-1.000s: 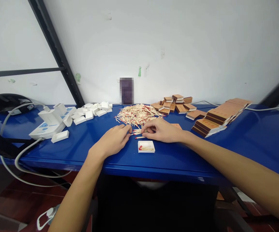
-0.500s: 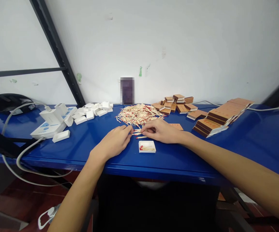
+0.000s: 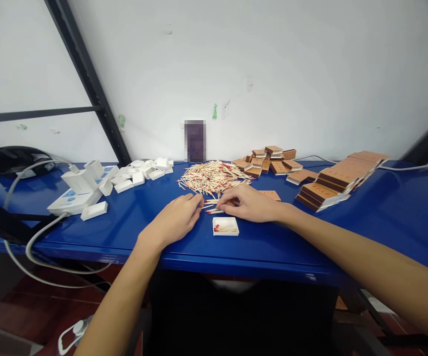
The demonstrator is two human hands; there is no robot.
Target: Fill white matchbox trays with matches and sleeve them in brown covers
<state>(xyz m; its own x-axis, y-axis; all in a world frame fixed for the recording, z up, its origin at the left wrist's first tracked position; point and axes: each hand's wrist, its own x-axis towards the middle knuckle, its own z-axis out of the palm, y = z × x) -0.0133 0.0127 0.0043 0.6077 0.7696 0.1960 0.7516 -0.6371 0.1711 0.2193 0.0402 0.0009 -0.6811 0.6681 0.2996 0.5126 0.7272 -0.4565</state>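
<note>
Red-tipped matches (image 3: 211,212) lie loose on the blue table between my two hands. My right hand (image 3: 245,202) pinches at the right ends of these matches, thumb and forefinger together. On the other side my left hand (image 3: 180,215) has its fingers curled and pressed together, the tips at the matches' left ends; whatever they hold is hidden. Just in front of my right hand sits a white matchbox tray (image 3: 225,233) with several matches in it, heads to the left. Behind both hands spreads a large heap of matches (image 3: 215,175).
White empty trays (image 3: 147,170) are piled at the back left, near white chargers (image 3: 82,180), boxes and a cable (image 3: 28,242). Brown matchbox sleeves (image 3: 265,160) form a heap at the back right, with stacked ones (image 3: 343,178) farther right. One sleeve (image 3: 270,195) lies behind my right wrist.
My right fingertips have shifted slightly toward me over the loose matches, some of which now lie closer together near the tray. My left hand has hardly moved.
</note>
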